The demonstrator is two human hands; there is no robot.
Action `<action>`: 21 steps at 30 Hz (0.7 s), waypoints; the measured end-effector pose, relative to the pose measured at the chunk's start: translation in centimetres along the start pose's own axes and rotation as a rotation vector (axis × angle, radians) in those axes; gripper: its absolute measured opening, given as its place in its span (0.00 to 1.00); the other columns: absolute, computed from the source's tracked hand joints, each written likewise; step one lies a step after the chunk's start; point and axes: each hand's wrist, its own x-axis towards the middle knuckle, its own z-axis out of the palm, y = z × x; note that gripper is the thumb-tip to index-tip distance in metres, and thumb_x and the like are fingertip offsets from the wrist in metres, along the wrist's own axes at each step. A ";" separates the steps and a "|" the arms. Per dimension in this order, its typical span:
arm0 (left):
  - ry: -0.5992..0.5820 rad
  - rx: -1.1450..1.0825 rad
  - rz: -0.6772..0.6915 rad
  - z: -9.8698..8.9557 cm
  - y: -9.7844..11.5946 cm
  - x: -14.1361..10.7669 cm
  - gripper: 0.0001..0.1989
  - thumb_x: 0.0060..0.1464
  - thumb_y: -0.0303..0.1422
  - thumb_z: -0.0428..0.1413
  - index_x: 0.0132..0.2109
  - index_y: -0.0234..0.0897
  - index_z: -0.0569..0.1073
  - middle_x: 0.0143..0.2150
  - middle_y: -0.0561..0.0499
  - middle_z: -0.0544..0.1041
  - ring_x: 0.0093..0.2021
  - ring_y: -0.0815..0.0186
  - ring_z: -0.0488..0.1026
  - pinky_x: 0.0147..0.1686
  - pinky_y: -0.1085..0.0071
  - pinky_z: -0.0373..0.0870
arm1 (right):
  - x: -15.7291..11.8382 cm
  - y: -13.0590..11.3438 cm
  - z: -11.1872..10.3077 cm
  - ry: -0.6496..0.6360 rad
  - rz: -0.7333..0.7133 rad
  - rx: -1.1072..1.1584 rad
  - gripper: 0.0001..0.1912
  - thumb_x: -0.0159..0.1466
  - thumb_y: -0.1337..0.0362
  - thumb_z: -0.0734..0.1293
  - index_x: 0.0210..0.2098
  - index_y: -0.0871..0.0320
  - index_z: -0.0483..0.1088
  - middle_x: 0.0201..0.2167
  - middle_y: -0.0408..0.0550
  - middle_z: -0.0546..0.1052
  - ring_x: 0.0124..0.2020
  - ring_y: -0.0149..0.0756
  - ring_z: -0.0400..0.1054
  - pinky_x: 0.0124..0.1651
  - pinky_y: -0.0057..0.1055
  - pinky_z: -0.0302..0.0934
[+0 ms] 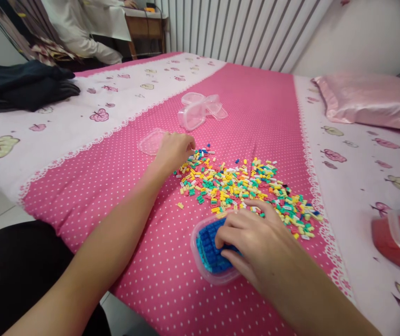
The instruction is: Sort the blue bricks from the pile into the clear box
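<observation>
Bricks (pixel 242 189) everywhere, a big loose scatter of tiny coloured ones spread over the pink dotted bedspread (pixel 115 186), toward its near edge. The left hand (pixel 173 150) is out at the far-left fringe of the pile, fingers bunched together and curled down onto the pieces; looks like it's pinching one, but I can't tell if anything is actually between the fingertips. The right hand (pixel 252 240) sits on the blue studded plate (pixel 208 249) that lies in a clear shallow tray (pixel 200 266) right at the near edge, fingers spread slightly and pressed flat on the plate to steady it. My read: this is the pick-a-brick stage, with the plate held ready. Next move probably needs a clean pinch on a single brick, then lining it up with the studs. More clear plastic pieces (pixel 200 109) and a clear lid (pixel 150 142) lie further up the bedspread, pillow (pixel 368 100) at the far-right corner.
</observation>
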 end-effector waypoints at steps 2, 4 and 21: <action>0.012 -0.089 0.028 -0.2 0.2 0.0 0.04 0.51 0.28 0.60 0.35 0.36 0.80 0.34 0.48 0.82 0.37 0.59 0.77 0.45 0.61 0.68 | -0.1 -0.1 -0.3 0.032 -0.007 0.031 0.07 0.59 0.70 0.73 0.29 0.53 0.72 0.29 0.40 0.78 0.35 0.39 0.72 0.55 0.46 0.50; -0.017 -0.288 0.105 -0.7 1.1 -0.4 0.03 0.52 0.30 0.61 0.34 0.36 0.79 0.32 0.49 0.82 0.35 0.62 0.77 0.41 0.65 0.69 | -0.3 0.1 -0.9 0.085 0.007 0.083 0.06 0.60 0.69 0.72 0.30 0.53 0.72 0.31 0.39 0.78 0.36 0.39 0.72 0.53 0.44 0.52; -0.769 -1.172 0.454 -1.6 8.6 -4.2 0.25 0.34 0.40 0.74 0.31 0.37 0.68 0.27 0.54 0.78 0.31 0.66 0.79 0.33 0.72 0.74 | -1.1 1.1 -3.6 0.123 0.343 0.175 0.09 0.60 0.73 0.69 0.34 0.51 0.75 0.31 0.37 0.81 0.30 0.34 0.75 0.32 0.29 0.57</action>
